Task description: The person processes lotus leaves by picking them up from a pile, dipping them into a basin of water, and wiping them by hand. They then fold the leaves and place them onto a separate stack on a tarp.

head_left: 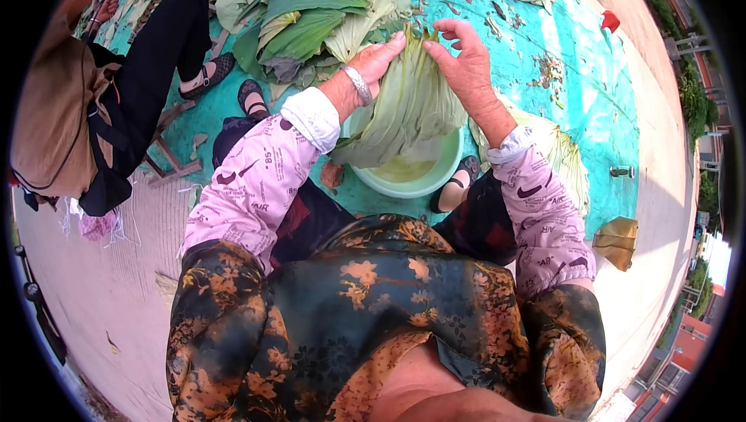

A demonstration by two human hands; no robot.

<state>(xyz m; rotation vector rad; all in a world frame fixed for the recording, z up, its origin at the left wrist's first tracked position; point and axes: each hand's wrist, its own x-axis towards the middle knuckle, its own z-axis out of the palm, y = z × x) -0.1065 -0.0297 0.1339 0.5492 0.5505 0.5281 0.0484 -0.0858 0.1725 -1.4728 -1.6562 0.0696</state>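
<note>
**Leaf bundle thick, big pile yet to go through**

The teal tarp point(598, 103) covers most of the ground, and on its far side lies a large pile of loose leaves point(311, 10), still unsorted. To my judgement this is the bigger part of the work and it is not done. The leaf bundle point(412, 111) is already thick, with many leaves laid flat one on another. It stands upright over the green basin point(435, 177), between the person's knees, and its lower end hangs into the basin.

The left hand point(377, 61) is closed around the upper left edge of the bundle. The right hand point(465, 61) touches the upper right edge with the thumb, fingers half bent. Whether it pinches a leaf, I cannot tell.

For moving, the pile lies just beyond the bundle, within easy reach. On the left a second person point(116, 88) sits near, so that side is narrow. On the right more tarp is free, apart from one flat leaf point(567, 158) just beside the forearm and a brown bag point(618, 239) past the tarp's edge.
</note>
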